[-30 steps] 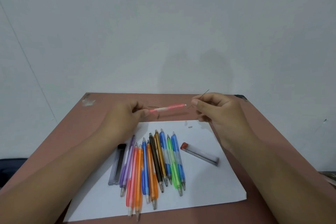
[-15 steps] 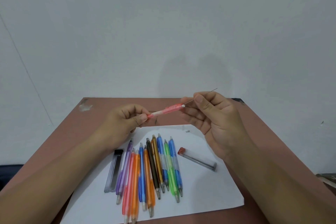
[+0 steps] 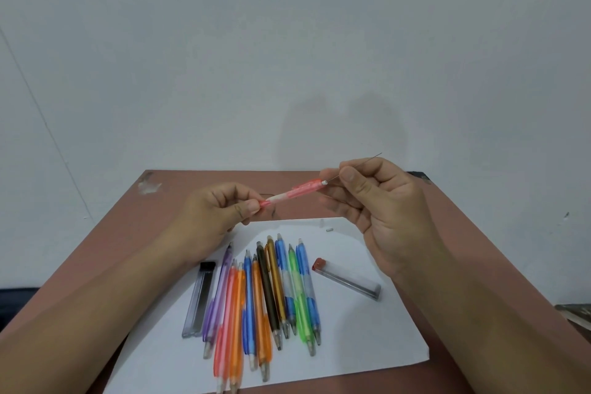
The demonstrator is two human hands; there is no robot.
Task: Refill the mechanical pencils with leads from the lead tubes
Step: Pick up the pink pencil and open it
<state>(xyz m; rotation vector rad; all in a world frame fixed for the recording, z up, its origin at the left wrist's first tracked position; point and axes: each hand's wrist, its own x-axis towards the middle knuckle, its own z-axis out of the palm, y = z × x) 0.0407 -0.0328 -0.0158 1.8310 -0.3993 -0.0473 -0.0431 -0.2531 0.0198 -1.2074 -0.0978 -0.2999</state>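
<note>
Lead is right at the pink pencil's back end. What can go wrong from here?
1. The lead is thin and the right hand pinches it mid-length, so it may snap if it meets the pink pencil at an angle.
2. The left hand holds the pencil only by its tip end, so the far end may wobble and miss.
3. A dropped lead could be hard to spot among the pencils lying on the paper.

A pink-and-white pencil is noted at twelve o'clock. Purple, pink, orange, blue, black, amber and green pencils are laid on white paper. A red-capped tube is recorded at three o'clock; a black-capped tube at nine.
</note>
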